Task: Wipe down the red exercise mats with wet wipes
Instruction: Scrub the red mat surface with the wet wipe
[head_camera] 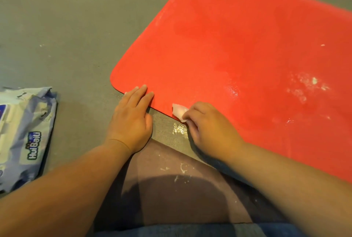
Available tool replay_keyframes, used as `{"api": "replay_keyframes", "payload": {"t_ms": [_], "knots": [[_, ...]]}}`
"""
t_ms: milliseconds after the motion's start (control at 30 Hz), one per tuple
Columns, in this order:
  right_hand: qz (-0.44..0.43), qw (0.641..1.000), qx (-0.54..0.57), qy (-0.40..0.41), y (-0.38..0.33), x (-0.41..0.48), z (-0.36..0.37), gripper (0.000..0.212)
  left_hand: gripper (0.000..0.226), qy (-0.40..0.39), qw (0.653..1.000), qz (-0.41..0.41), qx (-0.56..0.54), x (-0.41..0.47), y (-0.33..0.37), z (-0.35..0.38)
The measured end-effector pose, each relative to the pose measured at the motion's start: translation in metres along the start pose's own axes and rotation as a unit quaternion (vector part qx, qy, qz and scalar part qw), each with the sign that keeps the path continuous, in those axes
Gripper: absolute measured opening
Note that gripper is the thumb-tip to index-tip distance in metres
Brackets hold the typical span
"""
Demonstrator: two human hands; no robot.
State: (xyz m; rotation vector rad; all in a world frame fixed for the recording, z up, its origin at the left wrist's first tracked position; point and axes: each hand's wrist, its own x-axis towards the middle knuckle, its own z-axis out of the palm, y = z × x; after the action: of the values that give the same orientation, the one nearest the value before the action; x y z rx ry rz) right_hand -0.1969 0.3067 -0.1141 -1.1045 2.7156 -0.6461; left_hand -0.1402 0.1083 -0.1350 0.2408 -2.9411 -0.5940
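Both hands on the red exercise mat (238, 56) on the floor (66, 27)?
— Left hand (131, 118) flat on its near corner, fingers straight; right hand (207, 128) pinches a wet wipe (178, 112) at the edge.

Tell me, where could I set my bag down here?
Bare grey floor lies left of the red mat, beyond the wipes pack. Crowded at the mat's near edge: the left hand presses it, the right hand grips a wet wipe.
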Motion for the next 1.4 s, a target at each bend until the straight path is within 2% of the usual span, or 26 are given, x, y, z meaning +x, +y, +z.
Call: {"api": "replay_keyframes", "payload": {"t_ms": [67,133,200,233,300,400,500,600,700,800,900,967,1033,1100,1133,1200,1300,1367,1400], "knots": [[-0.016,1.000,-0.022,-0.013,0.022,0.014,-0.013,0.017,0.052,-0.001,1.000,0.010,0.011,0.001,0.000,-0.002],[0.074,0.994,-0.062,0.043,0.060,0.046,-0.029,0.022,0.050,-0.009,0.999,0.025,0.042,0.005,0.003,-0.005],[0.164,0.979,-0.088,0.079,0.089,0.069,-0.044,0.027,0.036,-0.008,0.997,0.016,0.072,0.018,0.007,-0.007],[0.178,0.976,-0.088,0.091,0.091,0.072,-0.044,0.028,0.029,-0.009,0.997,0.001,0.077,0.027,0.009,-0.008],[0.154,0.982,-0.075,0.084,0.076,0.059,-0.036,0.025,0.028,-0.019,0.997,-0.010,0.073,0.050,0.014,-0.009],[0.040,0.999,-0.020,0.028,0.044,0.014,-0.024,0.019,0.046,-0.043,0.995,0.045,0.073,0.085,0.022,0.000],[-0.027,0.999,-0.035,-0.018,0.065,0.013,-0.033,0.021,0.055,-0.055,0.993,0.064,0.082,0.099,0.024,0.014],[0.043,0.994,-0.093,0.046,0.119,0.065,-0.046,0.027,0.060,-0.045,0.996,0.042,0.068,0.099,0.017,0.018],[0.104,0.988,-0.085,0.071,0.125,0.092,-0.051,0.027,0.062,-0.069,0.992,0.054,0.096,0.099,0.016,0.009],[0.003,0.998,-0.053,-0.026,0.084,0.065,-0.046,0.023,0.062,-0.102,0.989,0.052,0.095,0.102,0.027,0.004],[-0.081,0.991,-0.009,-0.108,0.069,0.041,-0.048,0.023,0.064,-0.109,0.987,0.059,0.099,0.105,0.028,0.001],[-0.034,0.995,-0.062,-0.066,0.100,0.058,-0.059,0.022,0.065,-0.106,0.987,0.064,0.101,0.104,0.024,0.002],[0.101,0.990,-0.101,0.007,0.139,0.083,-0.075,0.023,0.064,-0.100,0.989,0.064,0.092,0.103,0.022,0.004],[0.209,0.971,-0.077,0.089,0.150,0.091,-0.080,0.024,0.064,-0.087,0.991,0.060,0.077,0.100,0.018,0.006],[0.228,0.965,-0.064,0.115,0.141,0.092,-0.074,0.026,0.063,-0.081,0.993,0.056,0.070,0.101,0.017,0.007],[0.197,0.975,-0.037,0.098,0.103,0.082,-0.052,0.026,0.060,-0.075,0.995,0.049,0.054,0.101,0.016,0.008],[0.072,0.997,0.019,0.019,0.042,0.041,-0.030,0.022,0.059,-0.079,0.995,0.046,0.042,0.099,0.017,0.008],[-0.005,0.999,0.025,-0.030,0.034,0.034,-0.032,0.021,0.060,-0.086,0.994,0.047,0.038,0.099,0.016,0.006],[-0.016,0.999,0.006,-0.050,0.041,0.042,-0.038,0.021,0.059,-0.093,0.994,0.044,0.025,0.100,0.016,0.003]]}}
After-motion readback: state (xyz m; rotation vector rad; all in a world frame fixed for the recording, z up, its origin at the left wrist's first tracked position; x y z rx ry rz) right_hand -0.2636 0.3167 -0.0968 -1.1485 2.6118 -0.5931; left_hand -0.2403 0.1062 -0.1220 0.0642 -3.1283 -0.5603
